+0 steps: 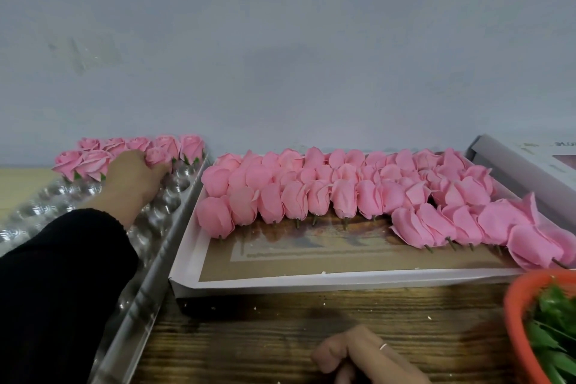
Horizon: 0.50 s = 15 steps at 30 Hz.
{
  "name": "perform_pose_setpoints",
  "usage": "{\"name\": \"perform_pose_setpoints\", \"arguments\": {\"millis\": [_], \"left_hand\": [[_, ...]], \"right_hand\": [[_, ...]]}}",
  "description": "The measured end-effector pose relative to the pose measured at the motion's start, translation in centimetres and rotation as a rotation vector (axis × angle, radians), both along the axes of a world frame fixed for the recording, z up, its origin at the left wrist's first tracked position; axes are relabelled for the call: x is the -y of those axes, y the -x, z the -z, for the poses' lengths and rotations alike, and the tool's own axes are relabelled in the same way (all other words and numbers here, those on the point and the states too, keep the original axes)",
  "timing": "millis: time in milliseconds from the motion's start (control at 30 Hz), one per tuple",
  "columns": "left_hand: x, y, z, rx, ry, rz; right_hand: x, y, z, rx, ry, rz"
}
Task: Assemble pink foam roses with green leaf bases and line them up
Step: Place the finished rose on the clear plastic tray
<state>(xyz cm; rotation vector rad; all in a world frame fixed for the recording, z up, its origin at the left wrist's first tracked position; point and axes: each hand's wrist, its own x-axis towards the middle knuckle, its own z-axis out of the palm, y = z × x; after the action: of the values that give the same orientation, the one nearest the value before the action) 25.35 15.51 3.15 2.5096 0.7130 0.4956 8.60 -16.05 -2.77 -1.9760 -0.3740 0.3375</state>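
Left hand (pixel 134 179), in a black sleeve (pixel 62 274), reaching to the far end of a clear plastic tray (pixel 149 262) at the left of a wooden table (pixel 280 330); fingertips pinching a pink rose (pixel 156 156) and holding it at the tray's far row. Around it, finished roses (pixel 93 160) standing upright in two short rows at the tray's far edge, green leaf bases (pixel 190 161) showing under the nearest blooms. Nearer cups of the tray bare and glinting.

Right hand (pixel 358 355) resting low on the table near the bottom edge, fingers loosely curled, a thin ring on one finger, holding nothing visible.

Between the hands and the wall, a shallow white cardboard box (pixel 311 279) holding rows of pink rose heads (pixel 327 193) laid on their sides, short dark stems pointing toward the camera; front part of the box floor bare, showing a brown printed surface. More heads spilling loosely at the box's right end.

At the lower right corner, an orange basket (pixel 514 315) partly out of view, filled with green leaves (pixel 551 330). Behind the box at right, a tilted white lid (pixel 511 162) leaning near the plain grey wall (pixel 280 56). Small pale crumbs scattered on the table in front of the box.
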Motion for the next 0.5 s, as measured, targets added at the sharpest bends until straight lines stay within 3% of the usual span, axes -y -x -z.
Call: {"name": "perform_pose_setpoints", "arguments": {"millis": [33, 133, 267, 367, 500], "left_hand": [[0.2, 0.4, -0.2, 0.034, 0.009, 0.003], [0.6, 1.8, -0.5, 0.177, 0.036, -0.018], [2.5, 3.2, -0.8, 0.386, 0.01, 0.055], [5.2, 4.3, -0.6, 0.342, -0.029, 0.165], [7.8, 5.0, 0.3, 0.048, -0.161, 0.233]], "right_hand": [[0.1, 0.2, -0.4, 0.023, 0.085, 0.029], [-0.1, -0.1, -0.6, 0.17, 0.017, -0.01], [-0.3, -0.7, -0.7, 0.338, 0.095, -0.054], [-0.4, -0.8, -0.7, 0.372, 0.067, -0.037], [-0.4, -0.6, -0.4, 0.423, 0.038, -0.013]]}}
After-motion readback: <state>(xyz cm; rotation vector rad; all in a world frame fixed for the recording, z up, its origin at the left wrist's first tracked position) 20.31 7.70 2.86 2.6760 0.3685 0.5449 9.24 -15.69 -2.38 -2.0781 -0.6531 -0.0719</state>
